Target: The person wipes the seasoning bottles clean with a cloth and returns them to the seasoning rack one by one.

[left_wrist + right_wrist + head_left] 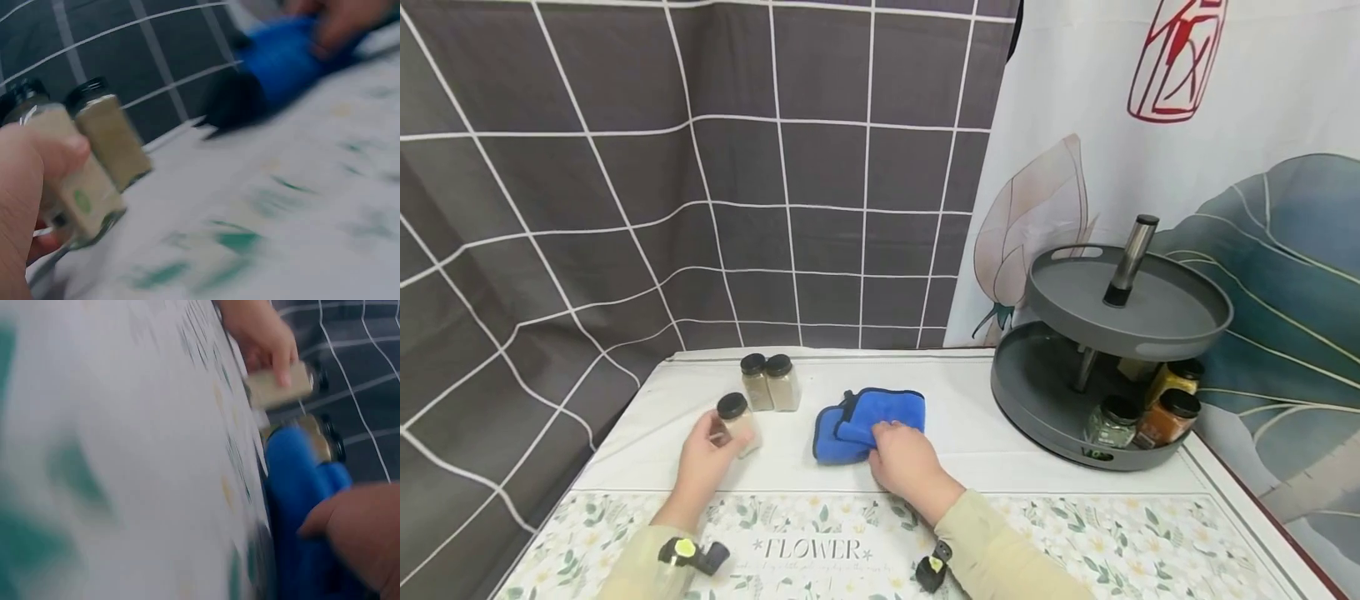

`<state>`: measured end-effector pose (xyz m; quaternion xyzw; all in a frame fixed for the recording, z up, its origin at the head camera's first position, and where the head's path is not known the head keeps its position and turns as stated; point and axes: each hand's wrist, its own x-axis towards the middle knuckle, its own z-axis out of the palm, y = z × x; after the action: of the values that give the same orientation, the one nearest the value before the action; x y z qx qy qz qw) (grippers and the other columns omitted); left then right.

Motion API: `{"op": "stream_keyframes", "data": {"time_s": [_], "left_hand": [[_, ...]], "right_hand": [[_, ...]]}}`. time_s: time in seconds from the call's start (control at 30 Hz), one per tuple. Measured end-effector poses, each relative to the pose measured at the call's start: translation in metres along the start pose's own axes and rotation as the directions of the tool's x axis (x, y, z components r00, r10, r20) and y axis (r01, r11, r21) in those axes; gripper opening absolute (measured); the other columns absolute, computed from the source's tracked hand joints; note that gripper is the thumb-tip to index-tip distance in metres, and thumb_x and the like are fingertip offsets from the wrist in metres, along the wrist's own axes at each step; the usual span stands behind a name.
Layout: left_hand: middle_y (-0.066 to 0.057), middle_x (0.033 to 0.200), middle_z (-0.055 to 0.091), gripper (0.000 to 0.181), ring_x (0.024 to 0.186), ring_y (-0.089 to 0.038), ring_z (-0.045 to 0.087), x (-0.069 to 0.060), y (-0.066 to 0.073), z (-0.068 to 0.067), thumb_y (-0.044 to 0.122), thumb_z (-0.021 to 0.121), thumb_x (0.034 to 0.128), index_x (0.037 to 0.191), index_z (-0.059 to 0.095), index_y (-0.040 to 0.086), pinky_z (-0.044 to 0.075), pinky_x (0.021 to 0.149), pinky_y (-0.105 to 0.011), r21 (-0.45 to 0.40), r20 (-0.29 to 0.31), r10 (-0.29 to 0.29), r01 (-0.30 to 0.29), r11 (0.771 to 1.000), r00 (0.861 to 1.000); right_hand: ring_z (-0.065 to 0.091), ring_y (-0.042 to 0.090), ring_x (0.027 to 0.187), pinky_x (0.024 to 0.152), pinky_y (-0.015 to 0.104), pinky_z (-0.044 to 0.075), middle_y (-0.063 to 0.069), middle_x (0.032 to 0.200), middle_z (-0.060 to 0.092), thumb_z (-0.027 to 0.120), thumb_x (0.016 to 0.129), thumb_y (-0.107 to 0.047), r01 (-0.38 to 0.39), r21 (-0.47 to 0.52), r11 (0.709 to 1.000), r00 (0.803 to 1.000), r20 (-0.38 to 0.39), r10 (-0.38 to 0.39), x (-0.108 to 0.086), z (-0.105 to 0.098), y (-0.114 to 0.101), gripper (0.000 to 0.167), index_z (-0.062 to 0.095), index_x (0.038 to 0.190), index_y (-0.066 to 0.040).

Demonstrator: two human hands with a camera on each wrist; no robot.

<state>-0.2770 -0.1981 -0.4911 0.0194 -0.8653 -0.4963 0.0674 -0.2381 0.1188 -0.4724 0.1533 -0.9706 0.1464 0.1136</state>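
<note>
Now, left hand grips jar; right hand holds blue cloth.

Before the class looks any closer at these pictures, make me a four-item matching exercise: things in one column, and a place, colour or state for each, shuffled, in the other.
Column one
1. cloth
2. two-tier stand
3. jar with orange contents
4. two jars side by side

Column two
A. on the lower tier
B. standing beyond the left hand
C. gripped by the fingers of the right hand
D. grey all round its trays

Right pairs: 1-C, 2-D, 3-A, 4-B
</note>
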Motion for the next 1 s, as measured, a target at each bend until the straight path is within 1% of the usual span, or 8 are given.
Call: {"op": "stream_keyframes", "data": {"time_s": [0.1, 0.2, 0.4, 0.47, 0.53, 0.63, 0.73, 1.0], "left_hand": [[-0.025, 0.137, 0.055, 0.068, 0.124, -0.044, 0.056, -0.013, 0.006, 0.013, 0.032, 0.077, 0.0897, 0.144, 0.046, 0.004, 0.045, 0.106, -0.057, 0.032, 0.064, 0.041, -0.043, 0.999, 0.997], [-0.021, 0.133, 0.059, 0.068, 0.123, -0.040, 0.059, -0.021, 0.013, 0.031, 0.034, 0.078, 0.0880, 0.143, 0.048, 0.007, 0.047, 0.104, -0.054, 0.054, 0.111, 0.085, -0.092, 0.994, 0.990], [-0.010, 0.124, 0.065, 0.061, 0.118, -0.031, 0.063, -0.026, 0.041, 0.077, 0.031, 0.083, 0.0833, 0.136, 0.057, 0.011, 0.052, 0.101, -0.046, 0.027, 0.139, 0.170, -0.175, 0.984, 0.976], [-0.006, 0.118, 0.066, 0.058, 0.112, -0.028, 0.065, -0.024, 0.051, 0.097, 0.029, 0.085, 0.0808, 0.130, 0.061, 0.011, 0.054, 0.098, -0.042, 0.010, 0.143, 0.208, -0.211, 0.977, 0.968], [-0.004, 0.111, 0.066, 0.055, 0.106, -0.025, 0.067, -0.022, 0.061, 0.115, 0.030, 0.086, 0.0790, 0.125, 0.064, 0.010, 0.056, 0.095, -0.039, -0.008, 0.153, 0.247, -0.248, 0.969, 0.957], [-0.001, 0.106, 0.063, 0.052, 0.101, -0.021, 0.067, -0.018, 0.074, 0.137, 0.032, 0.087, 0.0790, 0.120, 0.065, 0.010, 0.057, 0.092, -0.033, -0.021, 0.180, 0.306, -0.307, 0.951, 0.935], [0.000, 0.105, 0.061, 0.051, 0.100, -0.019, 0.066, -0.017, 0.084, 0.150, 0.035, 0.084, 0.0820, 0.122, 0.064, 0.010, 0.057, 0.091, -0.032, -0.017, 0.200, 0.348, -0.352, 0.936, 0.916], [-0.009, 0.128, 0.058, 0.060, 0.116, -0.025, 0.059, -0.018, 0.084, 0.155, 0.025, 0.075, 0.0915, 0.142, 0.050, 0.006, 0.051, 0.102, -0.038, -0.101, 0.286, 0.370, -0.356, 0.929, 0.884]], "right_hand": [[0.071, 0.037, 0.096, 0.085, 0.050, 0.058, 0.020, 0.105, 0.073, 0.060, 0.091, -0.018, -0.119, 0.240, 0.964, 0.990, -0.051, 0.135, 0.003, -0.002, 0.018, 0.032, 0.068, 0.115, 0.002], [0.069, 0.035, 0.098, 0.091, 0.051, 0.054, 0.019, 0.106, 0.073, 0.056, 0.094, -0.018, -0.251, 0.558, 0.791, 0.943, -0.042, 0.329, 0.006, -0.003, 0.040, 0.031, 0.069, 0.113, 0.002], [0.050, 0.038, 0.131, 0.113, 0.051, 0.038, 0.025, 0.143, 0.051, 0.054, 0.105, -0.036, -0.267, 0.964, 0.002, 0.833, 0.230, 0.503, 0.007, 0.000, 0.087, 0.061, 0.039, 0.150, 0.003], [0.041, 0.037, 0.140, 0.118, 0.050, 0.032, 0.023, 0.153, 0.040, 0.056, 0.104, -0.039, -0.233, 0.955, -0.184, 0.830, 0.294, 0.474, 0.006, 0.000, 0.097, 0.072, 0.025, 0.158, -0.002], [0.038, 0.034, 0.142, 0.120, 0.047, 0.029, 0.019, 0.156, 0.036, 0.060, 0.103, -0.034, -0.189, 0.938, -0.292, 0.831, 0.311, 0.461, 0.005, 0.000, 0.103, 0.074, 0.021, 0.159, -0.006], [0.043, 0.028, 0.137, 0.117, 0.041, 0.034, 0.014, 0.154, 0.037, 0.063, 0.101, -0.022, -0.130, 0.929, -0.347, 0.827, 0.294, 0.478, 0.004, -0.002, 0.104, 0.073, 0.020, 0.158, -0.009], [0.048, 0.023, 0.131, 0.113, 0.038, 0.041, 0.012, 0.153, 0.038, 0.062, 0.100, -0.016, -0.100, 0.938, -0.333, 0.834, 0.261, 0.486, 0.002, -0.003, 0.100, 0.071, 0.020, 0.156, -0.011], [0.045, 0.035, 0.137, 0.115, 0.046, 0.037, 0.020, 0.152, 0.040, 0.063, 0.100, -0.023, -0.180, 0.981, -0.072, 0.873, 0.193, 0.448, -0.006, 0.003, 0.081, 0.071, 0.022, 0.156, -0.007]]}}
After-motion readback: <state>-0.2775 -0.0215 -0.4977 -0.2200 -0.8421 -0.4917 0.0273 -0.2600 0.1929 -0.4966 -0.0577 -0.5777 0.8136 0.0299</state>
